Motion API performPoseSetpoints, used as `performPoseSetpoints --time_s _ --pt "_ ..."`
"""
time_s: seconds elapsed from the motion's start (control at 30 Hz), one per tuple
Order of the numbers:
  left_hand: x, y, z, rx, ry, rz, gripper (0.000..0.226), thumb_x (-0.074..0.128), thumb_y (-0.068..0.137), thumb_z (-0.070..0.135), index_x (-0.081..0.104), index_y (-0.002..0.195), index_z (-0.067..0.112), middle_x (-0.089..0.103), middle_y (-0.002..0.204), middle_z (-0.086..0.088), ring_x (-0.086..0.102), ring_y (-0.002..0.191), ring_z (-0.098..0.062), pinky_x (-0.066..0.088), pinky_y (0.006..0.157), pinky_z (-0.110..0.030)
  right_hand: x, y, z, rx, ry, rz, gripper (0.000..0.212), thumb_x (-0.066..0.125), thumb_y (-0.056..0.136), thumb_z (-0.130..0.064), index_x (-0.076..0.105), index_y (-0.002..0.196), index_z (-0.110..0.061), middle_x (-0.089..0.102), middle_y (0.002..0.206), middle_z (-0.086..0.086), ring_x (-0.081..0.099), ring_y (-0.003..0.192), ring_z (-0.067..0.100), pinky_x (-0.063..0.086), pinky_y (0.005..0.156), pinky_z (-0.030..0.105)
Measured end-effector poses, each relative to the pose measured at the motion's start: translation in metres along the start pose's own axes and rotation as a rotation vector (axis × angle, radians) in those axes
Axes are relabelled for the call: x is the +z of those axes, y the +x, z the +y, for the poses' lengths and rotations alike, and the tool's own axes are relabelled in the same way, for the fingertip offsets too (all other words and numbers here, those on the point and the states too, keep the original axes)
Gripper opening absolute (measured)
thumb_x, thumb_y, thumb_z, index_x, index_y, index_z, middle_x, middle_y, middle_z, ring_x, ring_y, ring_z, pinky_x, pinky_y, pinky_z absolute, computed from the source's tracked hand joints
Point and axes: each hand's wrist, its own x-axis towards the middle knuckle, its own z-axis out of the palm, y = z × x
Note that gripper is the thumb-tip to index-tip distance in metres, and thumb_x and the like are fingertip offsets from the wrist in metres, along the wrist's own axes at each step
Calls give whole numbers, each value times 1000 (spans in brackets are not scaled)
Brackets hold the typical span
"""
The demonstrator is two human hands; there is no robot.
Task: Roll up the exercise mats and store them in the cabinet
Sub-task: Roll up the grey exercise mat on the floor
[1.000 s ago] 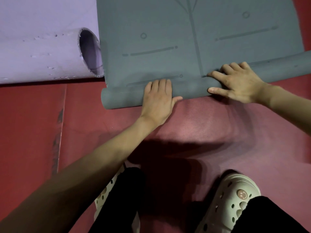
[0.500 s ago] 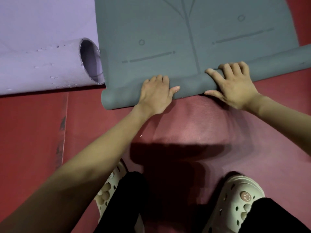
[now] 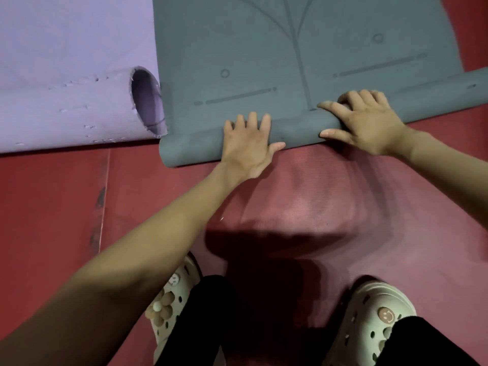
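Grey mat [image 3: 264,48] lies on a red mat [image 3: 303,207], near edge rolled into a tube. Left hand [image 3: 247,143] presses flat on the roll, fingers straight; right hand [image 3: 367,120] curls over it, apparently gripping. Purple mat [image 3: 66,101], part-rolled, just beside at left.

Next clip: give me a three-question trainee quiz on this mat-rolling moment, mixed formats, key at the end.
1. True or false: both hands rest on the rolled part of the grey mat.
2. Which colour is the mat with an open tube end? A) purple B) grey C) green
3. Fill in: under the grey mat lies a ___ mat.

Key: 1. True: left hand, right hand. 2. A, purple mat. 3. Red mat.
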Motion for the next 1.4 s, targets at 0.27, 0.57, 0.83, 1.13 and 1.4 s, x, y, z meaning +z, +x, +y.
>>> performPoseSetpoints --time_s 0.27,0.57,0.83,1.13,1.4 --pt "-7 26 -14 13 -167 -127 62 36 92 65 43 129 15 52 129 -12 47 120 -34 33 97 -47 17 -13 -1 35 -138 131 83 35 86 -74 36 145 -16 47 127 25 44 116 41 23 107 57" --pt "-5 20 -22 66 -55 108 87 23 76 82 51 119 11 54 110 -14 50 102 -33 37 83 -43 -17 26 14 -48 -210 -168 91 29 75 -81 38 139 -17 52 116 23 52 98 41 36 88 50" --pt "-4 -14 -2 107 -125 59 77 27 83 76 52 108 7 59 107 -14 54 99 -35 41 82 -45 -29 -11 10 -159 -164 -223 92 16 73 -85 39 133 -20 55 103 15 55 90 35 36 81 42" --pt "9 -83 17 144 -210 20 77 27 80 76 57 107 10 61 100 -10 57 93 -33 44 79 -42 -23 -77 -22 -171 -63 -347 84 19 73 -82 37 135 -29 56 105 7 54 93 31 34 83 40" --pt "18 -88 29 184 -17 174 72 36 85 65 53 121 5 57 110 -16 53 95 -33 45 80 -41 -30 -48 -15 -126 152 -575 72 48 80 -72 32 139 -36 53 126 0 49 120 23 34 101 44"
